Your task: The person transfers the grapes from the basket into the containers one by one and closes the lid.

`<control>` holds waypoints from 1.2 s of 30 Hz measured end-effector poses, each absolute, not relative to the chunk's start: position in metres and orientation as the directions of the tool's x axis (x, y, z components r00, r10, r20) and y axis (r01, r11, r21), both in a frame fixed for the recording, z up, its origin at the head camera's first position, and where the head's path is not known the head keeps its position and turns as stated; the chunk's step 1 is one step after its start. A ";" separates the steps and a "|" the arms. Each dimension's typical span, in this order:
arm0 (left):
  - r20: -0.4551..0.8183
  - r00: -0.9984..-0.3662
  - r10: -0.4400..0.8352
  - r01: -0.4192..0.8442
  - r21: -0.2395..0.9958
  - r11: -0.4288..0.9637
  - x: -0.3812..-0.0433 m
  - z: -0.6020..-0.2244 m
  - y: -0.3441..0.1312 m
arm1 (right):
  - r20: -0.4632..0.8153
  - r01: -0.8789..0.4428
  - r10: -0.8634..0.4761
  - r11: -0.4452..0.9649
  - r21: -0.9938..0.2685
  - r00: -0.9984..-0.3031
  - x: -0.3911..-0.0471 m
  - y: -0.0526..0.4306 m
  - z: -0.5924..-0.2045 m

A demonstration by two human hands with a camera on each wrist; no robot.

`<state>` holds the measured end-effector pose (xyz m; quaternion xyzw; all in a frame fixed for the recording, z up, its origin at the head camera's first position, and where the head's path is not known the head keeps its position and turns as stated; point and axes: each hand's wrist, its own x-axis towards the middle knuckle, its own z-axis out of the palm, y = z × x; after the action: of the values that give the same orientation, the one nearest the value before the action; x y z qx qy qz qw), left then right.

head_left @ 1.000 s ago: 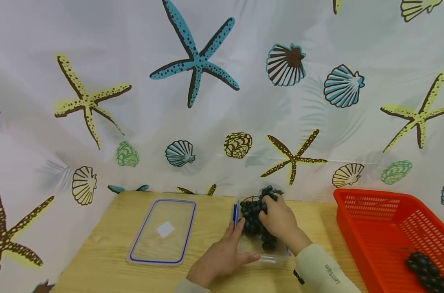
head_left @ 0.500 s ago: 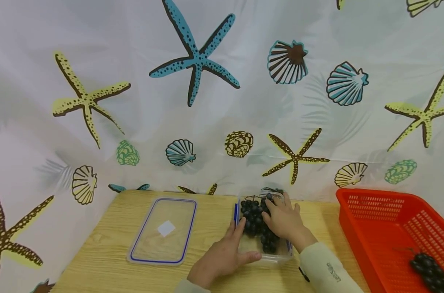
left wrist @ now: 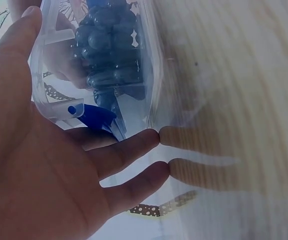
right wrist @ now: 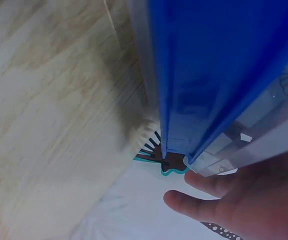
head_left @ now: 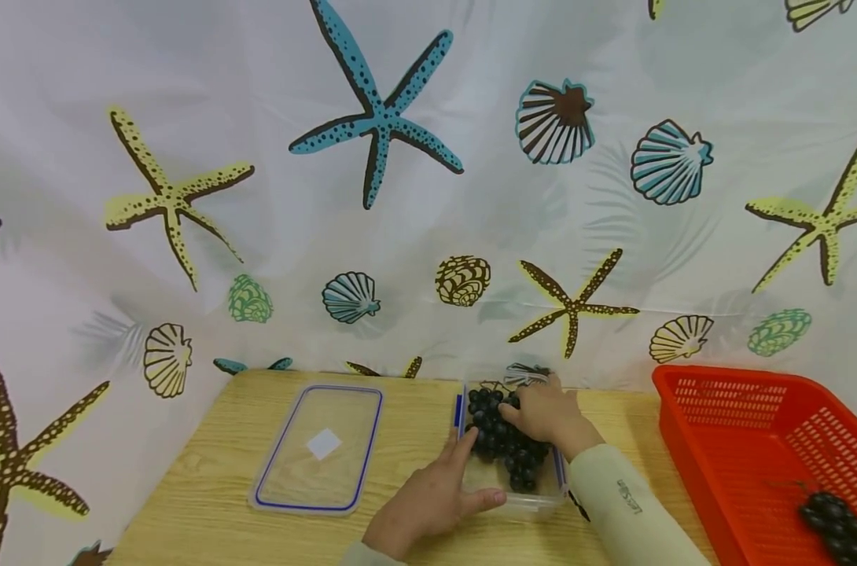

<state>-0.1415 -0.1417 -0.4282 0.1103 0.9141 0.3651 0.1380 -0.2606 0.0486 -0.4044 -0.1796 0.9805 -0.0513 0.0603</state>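
Note:
A clear plastic food container (head_left: 527, 503) with blue side clips stands on the table, and a bunch of dark grapes (head_left: 499, 442) lies in it. My left hand (head_left: 428, 497) rests along the container's near left side, thumb by the front wall. Its fingers look straight in the left wrist view. The right hand (head_left: 550, 415) lies over the far right part of the container, its thumb on the grapes. In the right wrist view two extended fingertips show past the container's wall, beyond the blue clip (right wrist: 208, 85); the other fingers are hidden.
To the left lies a clear lid (head_left: 287, 472) with a blue seal and a white square label. A red plastic basket (head_left: 722, 464) stands at the right, with another dark bunch (head_left: 835, 520) inside. A patterned curtain (head_left: 400, 228) hangs behind the wooden table.
The right hand's fingers have gone from gripping the grapes to spreading over them, then farther toward the far right side. The grapes that rose above the rim now sit lower. The left hand stays put.

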 end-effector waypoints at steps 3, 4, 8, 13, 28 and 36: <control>-0.172 -0.937 0.304 0.101 0.699 0.708 -0.143 -0.427 -0.140 | -0.094 -0.340 -0.358 0.926 -0.163 -0.929 -0.259 0.053 -0.403; -0.173 -0.937 0.303 0.100 0.699 0.708 -0.144 -0.426 -0.139 | -0.074 -0.346 -0.362 0.923 -0.170 -0.929 -0.259 0.054 -0.402; -0.175 -0.939 0.296 0.093 0.698 0.710 -0.146 -0.427 -0.139 | 0.036 -0.378 -0.379 0.904 -0.199 -0.925 -0.251 0.060 -0.393; -0.166 -0.937 0.307 0.104 0.708 0.698 -0.148 -0.427 -0.139 | 0.097 -0.384 -0.372 0.882 -0.273 -0.923 -0.237 0.074 -0.349; -0.187 -0.935 0.301 0.075 0.726 0.683 -0.146 -0.438 -0.141 | -0.105 -0.271 -0.337 0.876 -0.399 -0.936 -0.192 0.226 -0.288; -0.153 -0.937 0.315 0.118 0.709 0.696 -0.147 -0.435 -0.135 | -0.362 -0.135 -0.247 0.942 -0.306 -0.899 -0.208 0.320 -0.326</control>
<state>-0.1474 -0.1353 -0.4349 0.1188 0.9112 0.3716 0.1323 -0.2080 0.3197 -0.3263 -0.0989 0.9646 -0.1381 0.2017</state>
